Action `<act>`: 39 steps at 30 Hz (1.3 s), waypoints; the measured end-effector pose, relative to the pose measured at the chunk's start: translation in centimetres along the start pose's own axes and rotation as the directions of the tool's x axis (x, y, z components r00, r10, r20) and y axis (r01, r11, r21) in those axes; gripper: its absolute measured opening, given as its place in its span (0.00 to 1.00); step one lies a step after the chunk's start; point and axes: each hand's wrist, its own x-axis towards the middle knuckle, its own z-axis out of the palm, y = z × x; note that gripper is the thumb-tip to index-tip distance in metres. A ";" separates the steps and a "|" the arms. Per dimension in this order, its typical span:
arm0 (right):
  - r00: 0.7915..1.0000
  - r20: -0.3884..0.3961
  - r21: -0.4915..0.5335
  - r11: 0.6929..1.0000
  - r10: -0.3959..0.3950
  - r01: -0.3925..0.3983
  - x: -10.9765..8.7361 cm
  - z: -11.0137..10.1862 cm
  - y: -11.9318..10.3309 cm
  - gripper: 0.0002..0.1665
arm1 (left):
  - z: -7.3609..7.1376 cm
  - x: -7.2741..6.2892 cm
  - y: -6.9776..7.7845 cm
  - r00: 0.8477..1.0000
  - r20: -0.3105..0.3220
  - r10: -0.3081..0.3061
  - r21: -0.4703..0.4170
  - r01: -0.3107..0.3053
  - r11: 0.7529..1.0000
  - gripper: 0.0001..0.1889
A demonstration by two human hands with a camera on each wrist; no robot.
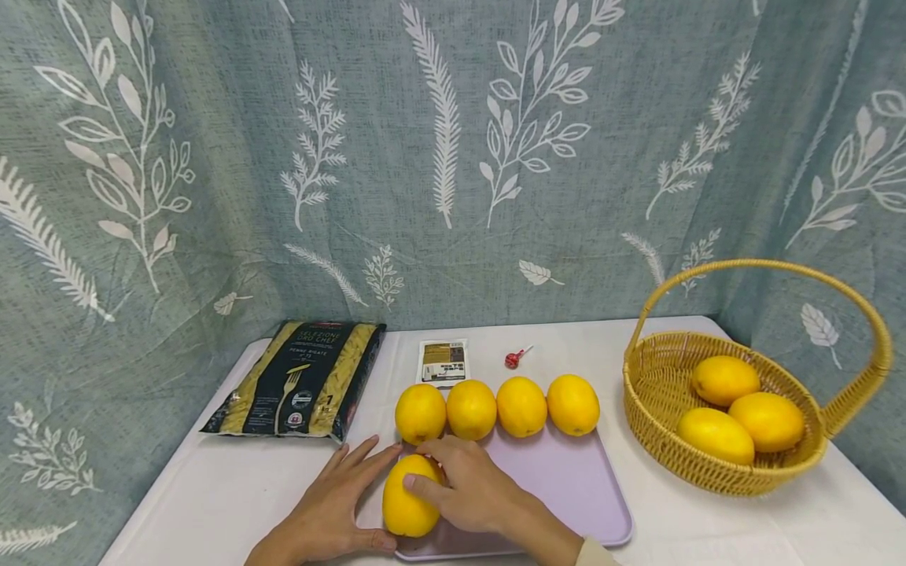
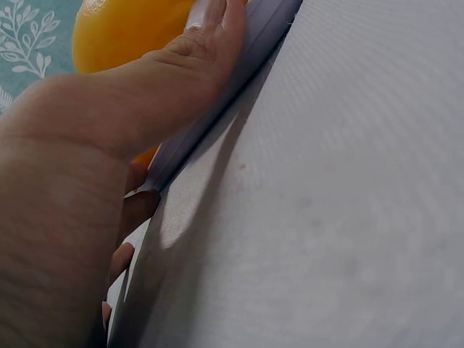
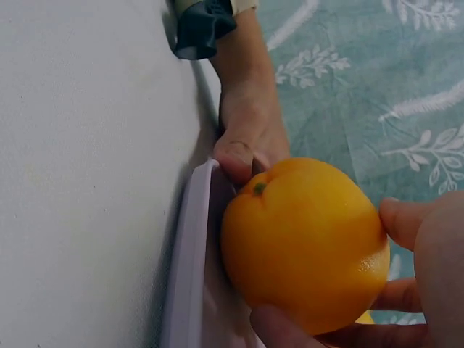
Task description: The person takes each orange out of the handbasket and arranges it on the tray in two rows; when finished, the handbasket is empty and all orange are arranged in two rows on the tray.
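Observation:
My right hand (image 1: 470,487) holds a yellow-orange orange (image 1: 410,497) at the near left corner of a lilac tray (image 1: 552,487). In the right wrist view the stem end of this orange (image 3: 304,243) shows, with thumb and fingers around it. My left hand (image 1: 336,507) lies at the tray's left side, fingers spread and thumb by the near left corner. The left wrist view has that thumb (image 2: 210,43) against the tray's rim (image 2: 217,101). Along the tray's far side sits a row of oranges: one at left (image 1: 421,413), two in the middle (image 1: 521,406), one at right (image 1: 573,404).
A wicker basket (image 1: 651,440) with a tall handle stands at right, holding three oranges (image 1: 767,422). At back left lies a penne pasta bag (image 1: 297,381). Behind the row are a small flat packet (image 1: 443,363) and a red lollipop (image 1: 513,359). A patterned curtain (image 1: 396,157) hangs behind the white-covered table.

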 end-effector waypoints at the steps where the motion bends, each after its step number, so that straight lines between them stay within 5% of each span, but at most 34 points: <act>1: 1.000 0.001 -0.004 1.000 -0.008 0.008 0.0 0.0 0.0 0.30 | 0.0 0.0 0.0 1.000 -0.002 0.001 0.003 -0.001 1.000 0.59; 39: 0.998 0.057 -0.013 1.000 0.016 -0.015 0.1 -1.3 0.3 0.32 | 0.0 0.0 -0.1 1.000 0.010 -0.025 -0.021 0.026 0.999 0.59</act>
